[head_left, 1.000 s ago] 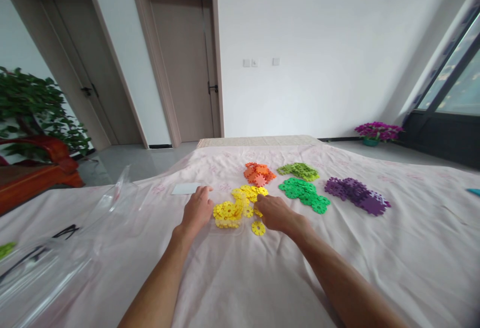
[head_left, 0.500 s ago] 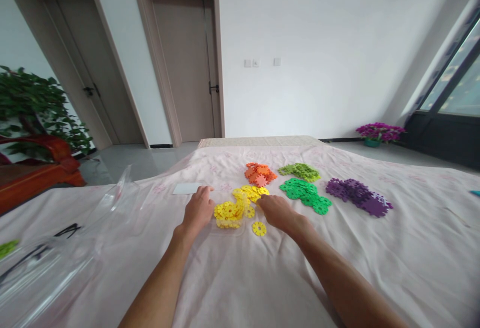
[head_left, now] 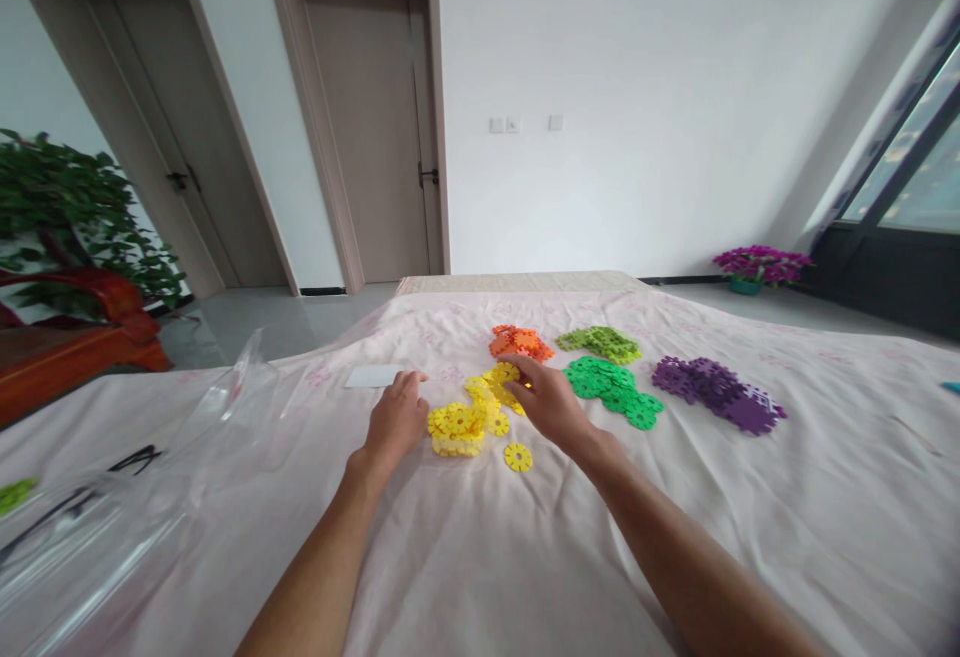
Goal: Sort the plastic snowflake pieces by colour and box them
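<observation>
A clear plastic box holds several yellow snowflake discs (head_left: 459, 422); its see-through walls are hard to make out. At its left side rests my left hand (head_left: 400, 412), fingers bent and seemingly closed on the box's edge. My right hand (head_left: 551, 399) has thumb and fingers closed around yellow discs (head_left: 506, 374) just right of and behind the box. The hand partly hides those discs. One loose yellow disc (head_left: 518, 457) lies flat on the cloth in front. Beyond the right hand is a pile of orange pieces (head_left: 520, 341).
Green discs (head_left: 613, 389), light green pieces (head_left: 600, 342) and purple pieces (head_left: 716, 394) lie in piles to the right on the pink tablecloth (head_left: 600, 557). A white card (head_left: 371, 376) is behind my left hand. Clear plastic packaging (head_left: 127, 527) spreads over the left side.
My right hand has moved slightly up and away over the yellow pile, and yellow discs now show lifted between its thumb and fingers. The left hand stays put.
</observation>
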A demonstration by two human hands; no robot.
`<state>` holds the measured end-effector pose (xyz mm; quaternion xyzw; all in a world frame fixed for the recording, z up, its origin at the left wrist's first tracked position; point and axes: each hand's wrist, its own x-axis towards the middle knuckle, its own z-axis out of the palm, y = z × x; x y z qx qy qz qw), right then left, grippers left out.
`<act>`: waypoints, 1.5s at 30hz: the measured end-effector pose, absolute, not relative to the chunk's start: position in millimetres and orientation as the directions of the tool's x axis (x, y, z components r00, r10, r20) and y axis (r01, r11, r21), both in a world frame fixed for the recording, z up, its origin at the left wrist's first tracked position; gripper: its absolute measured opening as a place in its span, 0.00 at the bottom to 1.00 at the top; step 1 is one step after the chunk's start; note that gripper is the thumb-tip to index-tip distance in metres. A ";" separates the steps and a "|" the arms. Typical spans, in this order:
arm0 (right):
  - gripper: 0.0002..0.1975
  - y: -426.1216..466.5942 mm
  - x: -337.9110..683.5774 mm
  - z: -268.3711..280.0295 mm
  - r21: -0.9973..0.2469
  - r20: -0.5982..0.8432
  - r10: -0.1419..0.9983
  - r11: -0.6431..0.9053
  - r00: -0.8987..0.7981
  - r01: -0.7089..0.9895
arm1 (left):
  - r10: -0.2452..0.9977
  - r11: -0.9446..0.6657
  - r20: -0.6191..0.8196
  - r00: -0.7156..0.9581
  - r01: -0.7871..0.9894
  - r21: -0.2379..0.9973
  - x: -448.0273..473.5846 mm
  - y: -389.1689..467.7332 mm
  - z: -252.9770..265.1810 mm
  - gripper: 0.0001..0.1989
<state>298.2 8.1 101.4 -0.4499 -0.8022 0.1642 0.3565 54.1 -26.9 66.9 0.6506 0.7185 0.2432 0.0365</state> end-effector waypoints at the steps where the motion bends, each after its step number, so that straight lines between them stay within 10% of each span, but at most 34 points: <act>1: 0.22 4.0 292.4 101.0 -0.626 0.424 0.846 0.533 -0.325 0.569 | 0.954 0.041 0.258 -0.154 0.917 0.398 54.1 -26.5 66.7 0.22; 6: 0.22 -13.0 268.9 88.7 -0.705 0.411 0.823 0.559 -0.391 0.437 | 0.953 0.050 0.254 -0.162 0.917 0.396 54.6 -25.9 66.7 0.22; 15: 0.15 -12.6 273.1 85.8 -0.479 0.427 0.725 0.688 -0.540 0.545 | 0.955 0.035 0.258 -0.146 0.919 0.393 53.9 -27.4 67.5 0.22; 22: 0.12 3.6 307.6 105.2 -0.247 0.004 0.896 0.432 -0.444 0.868 | 0.955 0.061 0.245 -0.168 0.917 0.394 54.2 -26.5 66.9 0.21; 30: 0.23 -6.8 307.7 97.1 -0.159 -0.234 0.783 0.554 -0.576 0.817 | 0.958 0.070 0.233 -0.168 0.924 0.376 54.9 -27.2 69.0 0.21; 45: 0.24 18.9 303.3 66.9 -0.492 0.011 0.907 0.370 -0.420 0.788 | 0.966 0.093 0.194 -0.169 0.932 0.349 47.8 -29.4 76.2 0.21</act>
